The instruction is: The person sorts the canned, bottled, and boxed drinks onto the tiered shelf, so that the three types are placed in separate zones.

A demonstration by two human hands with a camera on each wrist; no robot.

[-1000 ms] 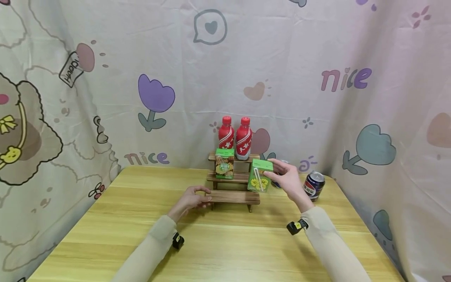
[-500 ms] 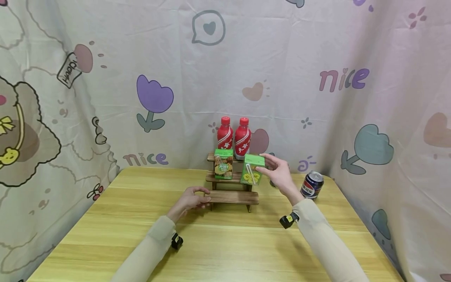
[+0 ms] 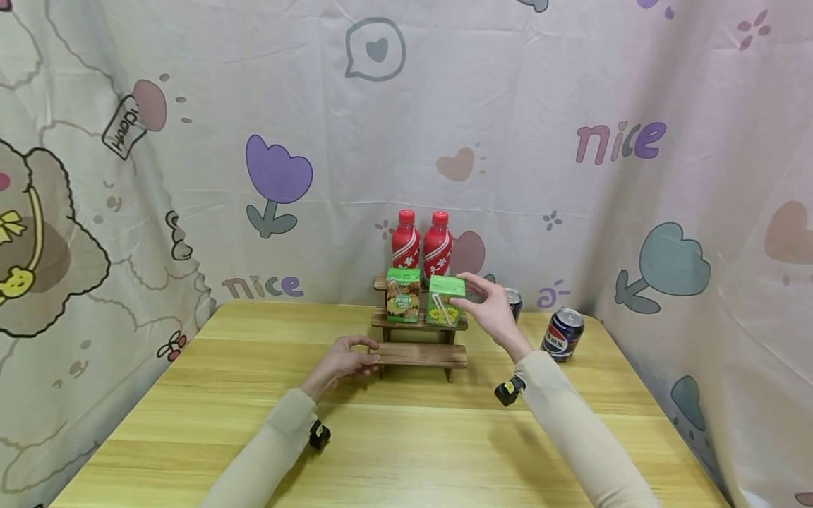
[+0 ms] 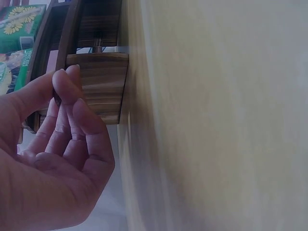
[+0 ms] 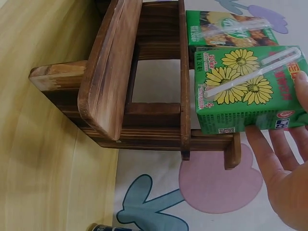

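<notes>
My right hand [image 3: 489, 307] grips a green drink carton [image 5: 240, 89] printed with yellow flowers, a straw stuck to its front. The carton is at the right end of the middle step of a wooden three-step stand [image 3: 419, 355]. To its left on that step stands another green carton [image 3: 403, 296] with a brown picture. With thumb and fingertips my left hand [image 3: 346, 360] pinches the left end of the lowest step, as the left wrist view also shows. Two red bottles [image 3: 406, 241] stand upright on the top step, their lower parts partly hidden by the cartons.
A dark blue soda can [image 3: 563, 334] stands on the wooden table [image 3: 406, 437] to the right of the stand. Another can [image 3: 513, 302] is partly hidden behind my right hand. A printed curtain [image 3: 540, 85] hangs behind and at both sides.
My right hand has carried the flowered carton leftward, from beside the stand to the middle step next to the other carton. The left hand has kept its hold on the lowest step.
</notes>
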